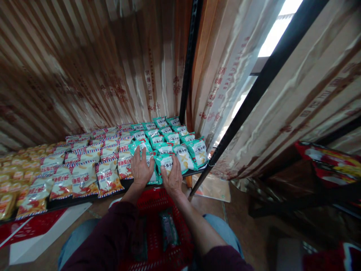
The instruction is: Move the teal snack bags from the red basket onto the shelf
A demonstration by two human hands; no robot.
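Note:
My left hand (141,168) lies flat, fingers stretched out, on top of a green-and-white snack bag (153,176) at the front edge of a low shelf (84,197). My right hand (172,177) sits beside it, fingers curled around the front of another green snack bag (166,162). More green bags (183,156) stand in rows behind both hands. A red plastic basket (160,233) rests on my lap below the hands, with a dark packet (169,227) inside.
Red, white and blue snack bags (84,177) fill the shelf's middle; yellow bags (17,177) fill the left. A black upright post (188,60) and a slanted black bar (248,101) frame the shelf. Striped foil sheeting (84,67) hangs behind. Red packets (332,158) lie at the right.

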